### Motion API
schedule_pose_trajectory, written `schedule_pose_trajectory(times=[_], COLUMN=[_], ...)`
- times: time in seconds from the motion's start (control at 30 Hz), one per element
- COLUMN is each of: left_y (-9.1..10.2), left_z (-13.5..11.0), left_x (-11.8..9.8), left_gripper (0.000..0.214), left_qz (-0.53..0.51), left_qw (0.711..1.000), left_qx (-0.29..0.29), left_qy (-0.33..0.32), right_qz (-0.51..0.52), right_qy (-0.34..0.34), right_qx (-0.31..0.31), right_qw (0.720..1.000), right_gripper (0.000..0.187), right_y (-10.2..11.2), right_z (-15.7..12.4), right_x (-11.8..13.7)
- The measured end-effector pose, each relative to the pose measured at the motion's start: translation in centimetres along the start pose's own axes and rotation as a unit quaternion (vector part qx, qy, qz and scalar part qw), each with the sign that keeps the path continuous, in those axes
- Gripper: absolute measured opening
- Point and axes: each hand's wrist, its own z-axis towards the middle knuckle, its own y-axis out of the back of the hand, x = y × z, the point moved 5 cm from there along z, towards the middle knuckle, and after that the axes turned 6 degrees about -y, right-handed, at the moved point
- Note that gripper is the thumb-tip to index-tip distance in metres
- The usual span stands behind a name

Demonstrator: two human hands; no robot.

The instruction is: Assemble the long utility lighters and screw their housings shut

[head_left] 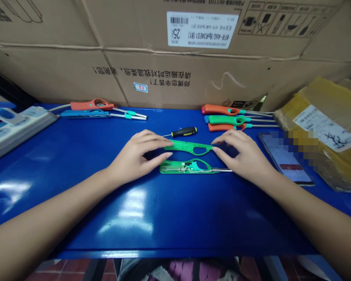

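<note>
A green lighter shell half (183, 146) is held at its two ends above the blue table. My left hand (146, 154) grips its left end between thumb and fingers. At its right end the thumb and fingertips of my right hand (236, 152) are closed on it. Just nearer to me lies the other half of the green lighter (190, 168), its inside facing up. In it show a clear fuel tank, a teal trigger, thin wires and a metal tube, whose tip passes behind my right hand. Behind the held shell rests a black and yellow screwdriver (185, 132).
On the blue table (163, 226), an orange lighter (90, 104) and a blue lighter (84, 113) lie back left, near a white power strip (23, 121). Several lighters (225, 120) lie back right, by a phone (286, 160) and a taped package (327, 136). A cardboard box (152, 58) stands behind.
</note>
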Motion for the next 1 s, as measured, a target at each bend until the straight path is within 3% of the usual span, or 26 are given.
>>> schedule_pose_trajectory(times=[0.13,0.3,0.47,0.73,0.87,1.0], left_y=[-0.6,-1.3,-1.1,-0.8,-0.5,0.0], left_z=[-0.1,-0.2,-0.2,0.0,-0.1,-0.4], left_x=[0.6,0.6,0.6,0.7,0.2,-0.7], left_gripper=[0.037,0.039,0.039,0.035,0.025,0.027], left_qz=[0.065,0.070,0.052,0.037,0.032,0.071], left_qw=[0.995,0.992,0.997,0.999,0.999,0.996], left_qx=[0.061,0.104,0.057,0.035,0.039,0.015], left_qy=[0.037,0.024,0.008,0.017,-0.010,-0.057], right_qz=[-0.016,-0.005,0.036,0.000,0.014,0.077], right_qy=[-0.023,-0.002,0.010,0.030,0.037,-0.028], right_qx=[0.020,0.023,0.007,-0.013,0.008,0.083], right_qw=[0.999,1.000,0.999,0.999,0.999,0.993], right_gripper=[0.017,0.009,0.008,0.007,0.004,0.014], right_y=[-0.5,-0.7,0.0,0.9,0.8,0.4], right_z=[0.4,0.5,0.5,0.1,-0.2,-0.5], right_x=[-1.5,-1.4,-0.7,0.8,1.3,1.5])
